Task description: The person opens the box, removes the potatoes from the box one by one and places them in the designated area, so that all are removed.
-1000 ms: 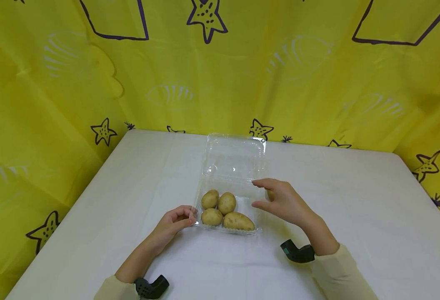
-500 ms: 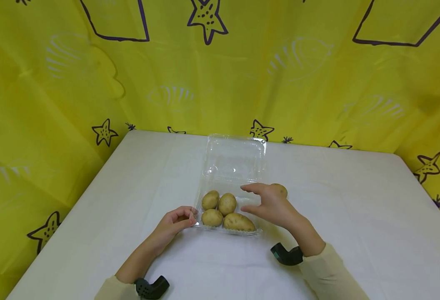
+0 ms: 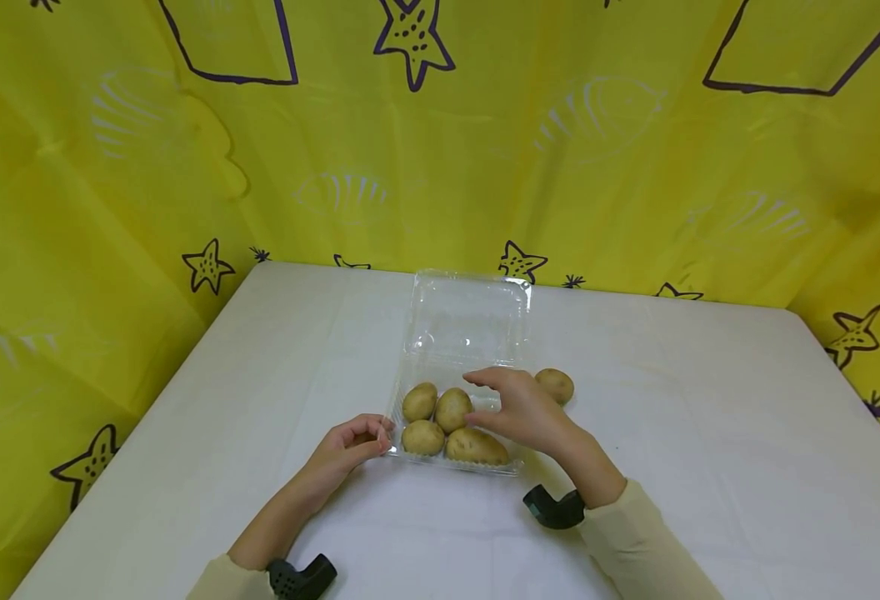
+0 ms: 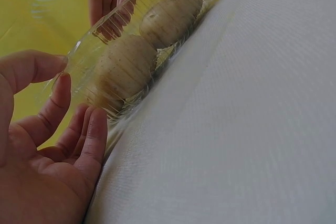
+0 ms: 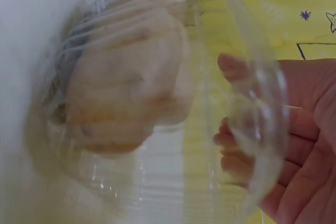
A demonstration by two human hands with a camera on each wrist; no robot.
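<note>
A clear plastic clamshell box lies with its lid folded back. In the base sit several potatoes, among them a long one at the front and a round one behind it. My left hand pinches the box's left rim between thumb and forefinger, as the left wrist view also shows. Over the right part of the base hovers my right hand, thumb and fingers spread apart with nothing between them. Its thumb tip overlaps the edge of the round potato in the head view.
Another potato lies on the white-covered table, just right of the box and beyond my right hand. A yellow patterned curtain hangs behind the table and along both sides.
My right hand has moved left from beside the box to over its base, uncovering the loose potato on the table. The left hand keeps its place at the rim.
</note>
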